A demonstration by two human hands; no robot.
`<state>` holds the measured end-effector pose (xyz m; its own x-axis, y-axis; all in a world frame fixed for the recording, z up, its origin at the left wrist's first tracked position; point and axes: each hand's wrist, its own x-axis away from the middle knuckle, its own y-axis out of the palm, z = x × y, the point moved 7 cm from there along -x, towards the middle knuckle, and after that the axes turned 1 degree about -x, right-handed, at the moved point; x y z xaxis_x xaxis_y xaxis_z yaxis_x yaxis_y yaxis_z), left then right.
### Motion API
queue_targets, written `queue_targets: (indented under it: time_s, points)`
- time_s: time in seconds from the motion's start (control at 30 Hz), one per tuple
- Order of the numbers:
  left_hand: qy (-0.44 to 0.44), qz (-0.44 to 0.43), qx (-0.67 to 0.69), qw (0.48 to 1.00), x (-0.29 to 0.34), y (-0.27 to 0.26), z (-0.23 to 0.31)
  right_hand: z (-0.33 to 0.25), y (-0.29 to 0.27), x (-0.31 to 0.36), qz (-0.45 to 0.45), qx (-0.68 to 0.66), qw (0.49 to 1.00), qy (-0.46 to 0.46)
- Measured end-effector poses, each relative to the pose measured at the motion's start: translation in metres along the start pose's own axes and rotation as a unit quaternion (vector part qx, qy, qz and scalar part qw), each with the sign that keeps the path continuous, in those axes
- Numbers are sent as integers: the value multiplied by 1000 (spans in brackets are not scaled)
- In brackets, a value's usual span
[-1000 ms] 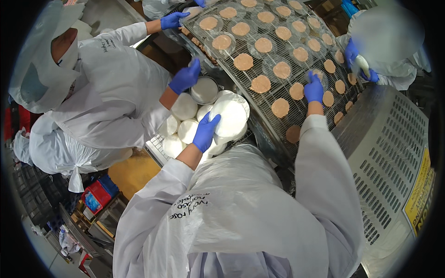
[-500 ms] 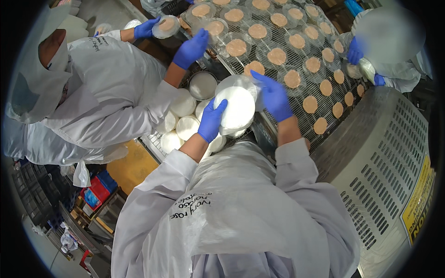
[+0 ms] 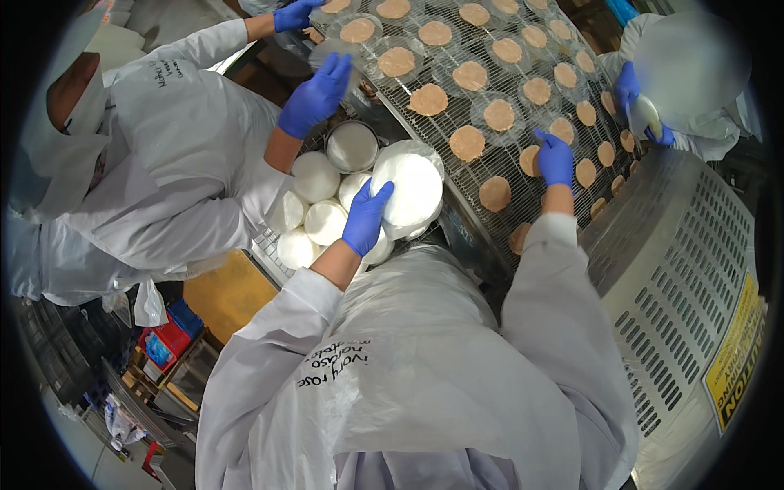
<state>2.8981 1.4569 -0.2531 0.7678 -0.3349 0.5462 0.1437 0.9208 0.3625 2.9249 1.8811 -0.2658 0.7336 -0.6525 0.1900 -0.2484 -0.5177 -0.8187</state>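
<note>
My left hand (image 3: 365,219), in a blue glove, grips a thick stack of white round sheets (image 3: 412,189) near the belt's edge, thumb on top. My right hand (image 3: 556,160), also gloved in blue, reaches over the wire mesh conveyor (image 3: 457,175), its fingers drawn together. Beside its fingertips lies a flat pinkish patty (image 3: 562,129) that seems to have a thin clear round under it. Whether the fingers pinch a sheet is too small to tell. Other patties lie in rows, such as a bare patty (image 3: 467,143) and a patty on a clear round (image 3: 498,115).
More round white stacks (image 3: 325,222) and a round metal tin (image 3: 353,147) stand on a wire rack left of the belt. A co-worker's gloved hand (image 3: 317,96) is at the left; another co-worker's hand (image 3: 627,88) is across the belt. A slotted metal cover (image 3: 674,302) stands right.
My right hand has moved from beside the stack out to the right over the belt. My left hand still holds the stack. The patties have shifted toward the lower left.
</note>
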Motion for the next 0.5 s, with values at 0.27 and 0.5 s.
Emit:
queue_targets:
  time_s: [0.27, 0.5]
  points:
    - [17, -30, -13, 999, -10, 43, 14, -165, 1, 115, 4, -100, 950, -296]
    - [-8, -27, -23, 999, 17, 57, 12, -110, -11, 83, -214, -534, 811, -106]
